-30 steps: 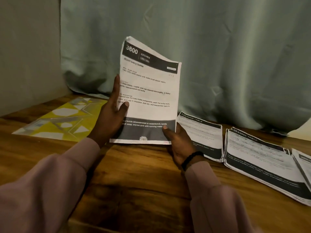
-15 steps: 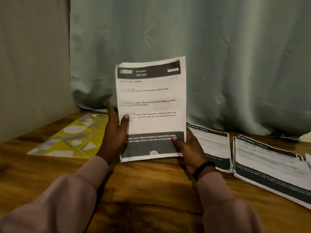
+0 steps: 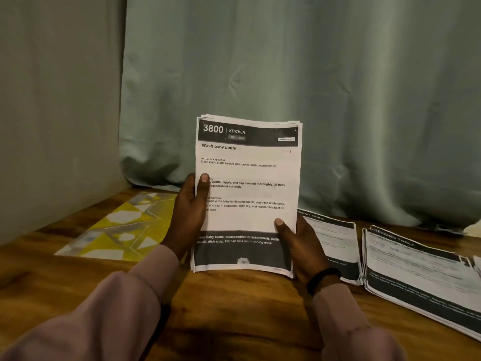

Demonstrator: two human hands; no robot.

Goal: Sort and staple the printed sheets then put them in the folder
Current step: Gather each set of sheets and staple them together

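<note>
Centre frame, the stack (image 3: 247, 194) of printed sheets stands upright, its bottom edge resting on the worktop (image 3: 234, 308). The left hand (image 3: 190, 212) grips the left edge, thumb across the front of the top page and fingers behind. The right hand (image 3: 299, 246) grips the lower right corner the same way, thumb on the print.

Standing it on end like that looks like squaring up: the top edges show several sheets slightly fanned, and a tap on the wood would level them before stapling. The top page reads "3800 KITCHEN, Wash baby bottle", so this seems to be the kitchen set.

At lower right, two more piles (image 3: 421, 269) lie flat on the worktop, just beside each other, with a sliver of something more at the frame edge. Kept apart, they likely mark separate sorted groups.

The folder (image 3: 117, 230), yellow and grey patterned, lies flat at middle left, well apart from the piles, waiting for the finished sets. No stapler is in view. A curtain (image 3: 312, 74) hangs behind.

Sorting appears mostly done; stapling not yet.
</note>
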